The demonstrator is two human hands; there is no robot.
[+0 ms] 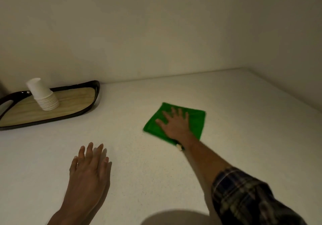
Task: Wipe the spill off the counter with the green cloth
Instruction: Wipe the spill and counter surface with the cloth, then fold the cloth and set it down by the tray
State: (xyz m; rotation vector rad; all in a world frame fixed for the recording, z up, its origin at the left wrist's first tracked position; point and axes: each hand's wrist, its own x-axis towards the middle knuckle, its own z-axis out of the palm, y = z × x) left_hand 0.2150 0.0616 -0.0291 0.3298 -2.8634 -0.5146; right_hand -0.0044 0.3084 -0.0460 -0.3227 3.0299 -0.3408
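A folded green cloth [195,121] lies flat on the pale speckled counter [244,113], right of centre. My right hand [176,123] presses on top of it, palm down, fingers spread and pointing away from me. The forearm reaches in from the lower right, with a plaid sleeve pushed up. My left hand [88,167] rests flat on the bare counter at the lower left, fingers apart, holding nothing. I cannot make out any spill on the surface.
A dark-rimmed tray [95,92] with a wooden base sits at the back left against the wall. A stack of white paper cups [43,94] stands upside down on it. Walls close off the counter at the back and right.
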